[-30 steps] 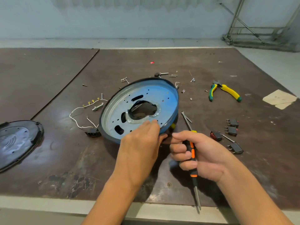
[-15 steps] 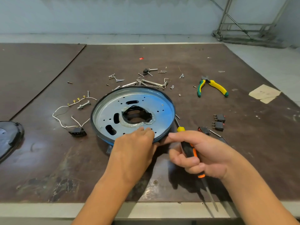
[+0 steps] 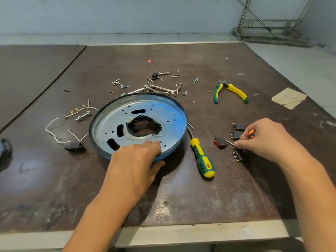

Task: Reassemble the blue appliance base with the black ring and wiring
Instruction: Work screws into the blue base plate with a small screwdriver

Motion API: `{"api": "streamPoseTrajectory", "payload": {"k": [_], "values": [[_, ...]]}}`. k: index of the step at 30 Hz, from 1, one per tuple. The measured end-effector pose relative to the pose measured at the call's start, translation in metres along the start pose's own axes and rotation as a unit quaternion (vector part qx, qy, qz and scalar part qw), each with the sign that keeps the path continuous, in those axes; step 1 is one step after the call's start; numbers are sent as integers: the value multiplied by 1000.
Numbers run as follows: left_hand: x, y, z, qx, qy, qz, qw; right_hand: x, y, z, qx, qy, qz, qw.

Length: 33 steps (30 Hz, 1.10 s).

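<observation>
The round blue appliance base [image 3: 174,120] lies flat on the table with its metal inside facing up, a dark ring [image 3: 90,128] around its rim and a black-taped hole in the middle. My left hand [image 3: 134,164] grips its near rim, fingers on top and thumb under the edge. To the left lies the white wiring [image 3: 54,131] with its black socket [image 3: 75,147]. Off to the right, my right hand [image 3: 267,139] holds an orange-handled screwdriver [image 3: 251,132] over several small switches [image 3: 238,130].
A yellow-green screwdriver [image 3: 201,157] lies just right of the base. Pliers [image 3: 234,90] sit at the back right. Loose screws and metal strips [image 3: 154,88] are scattered behind the base. A black cover [image 3: 4,148] shows at the left edge, and a paper scrap [image 3: 289,98] at the far right.
The base went from tilted up to lying flat on the table. My right hand moved right, away from the base to the switches, still holding the orange screwdriver.
</observation>
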<state>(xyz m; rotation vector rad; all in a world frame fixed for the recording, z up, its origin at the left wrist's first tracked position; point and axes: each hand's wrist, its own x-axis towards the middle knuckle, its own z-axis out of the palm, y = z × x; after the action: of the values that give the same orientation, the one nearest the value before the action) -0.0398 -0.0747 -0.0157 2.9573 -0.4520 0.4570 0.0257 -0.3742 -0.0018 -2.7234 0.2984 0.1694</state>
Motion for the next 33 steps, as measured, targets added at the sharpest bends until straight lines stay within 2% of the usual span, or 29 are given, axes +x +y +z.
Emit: {"api": "streamPoseTrajectory", "payload": {"k": [6, 11, 15, 18, 21, 23, 27, 30, 33], "values": [[-1, -1, -1, 15, 17, 13, 1000, 4, -6, 9, -23, -47, 6, 999], [-8, 3, -6, 24, 30, 9, 999, 11, -7, 13, -31, -49, 17, 998], [-14, 5, -6, -3, 14, -18, 1000, 8, -8, 10, -12, -26, -14, 999], [-14, 2, -5, -58, 1, -30, 998, -5, -11, -1, 73, 20, -94, 993], [-13, -1, -5, -125, -5, -45, 991, -27, -31, -7, 260, 17, -220, 940], [-11, -3, -8, -176, 8, -47, 983, -36, -48, -5, 311, -9, -276, 909], [-12, -2, -10, -189, 5, -35, 981, -39, -80, 12, 301, -70, -332, 891], [-11, 0, -7, -109, 17, -20, 994, -41, -100, 26, 240, -74, -387, 887], [-11, -2, -5, -112, 40, -15, 993, -38, -112, 31, 182, -72, -422, 885]]}}
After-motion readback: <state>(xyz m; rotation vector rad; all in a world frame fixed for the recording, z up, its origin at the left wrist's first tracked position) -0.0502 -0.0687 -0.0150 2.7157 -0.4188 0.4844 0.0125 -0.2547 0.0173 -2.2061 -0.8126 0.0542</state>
